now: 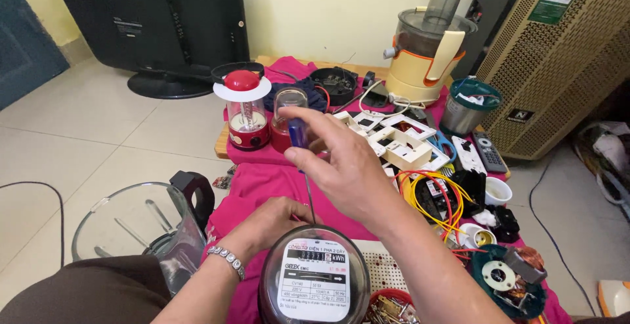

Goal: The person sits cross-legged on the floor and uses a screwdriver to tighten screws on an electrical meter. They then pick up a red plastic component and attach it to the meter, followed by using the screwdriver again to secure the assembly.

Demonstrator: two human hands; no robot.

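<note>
While the round electricity meter with its dark body and clear glass dome (pixel 314 278) stands near the front edge of the magenta cloth (pixel 256 180), the right hand (pixel 344 166) is closed around the blue handle of a thin-shafted screwdriver (pixel 298 134), shaft pointing down to the top of the meter. Left hand (pixel 275 222): curled against the meter's upper left side, fingers touching the casing; a silver link bracelet (pixel 228 260) on the wrist.

Left of the meter, on the tiled floor: clear glass blender jug with black handle (pixel 141 229), tilted.

Behind the hands: red and white lantern lamp (pixel 244 111); just beside it, a second clear-domed lamp, partly hidden by the right hand.

Further back: cream and orange juicer with smoky lid (pixel 426 55); black round appliance base (pixel 335 82); steel pot with teal rim (pixel 467 107).

Right of the hands: white plastic switch plates (pixel 400 143); coil of yellow and red wires (pixel 436 196); grey remote control (pixel 489 153); white cup (pixel 499 191); teal motor part with copper winding (pixel 508 278).

Against the wall: black flat television on stand (pixel 157 22); beige perforated speaker cabinet (pixel 564 61).
</note>
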